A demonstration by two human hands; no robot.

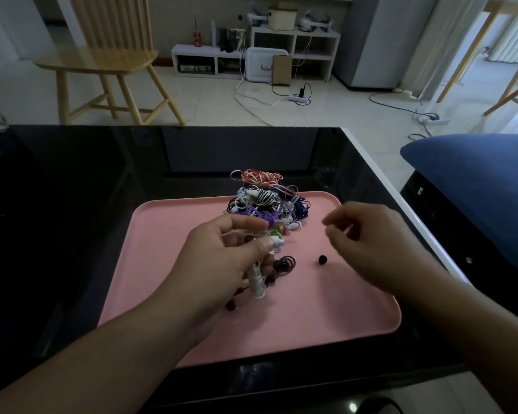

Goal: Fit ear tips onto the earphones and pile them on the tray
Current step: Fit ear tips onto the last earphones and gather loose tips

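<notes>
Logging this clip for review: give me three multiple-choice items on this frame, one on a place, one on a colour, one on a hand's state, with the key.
1. Where does the pile of earphones lie?
A. at the far edge of the tray
B. on the chair
C. on the floor

2. What colour is the tray?
A. blue
B. pink
C. green

3. What is the left hand doing?
A. lying flat on the table
B. gripping white earphones
C. holding a cup

Key: 1 A, the coiled cables are heaped at the tray's far rim. 2 B, its bare surface is pink. 3 B, its fingers curl round white earphones; the right hand hovers above the tray, and whether it pinches anything is unclear.
</notes>
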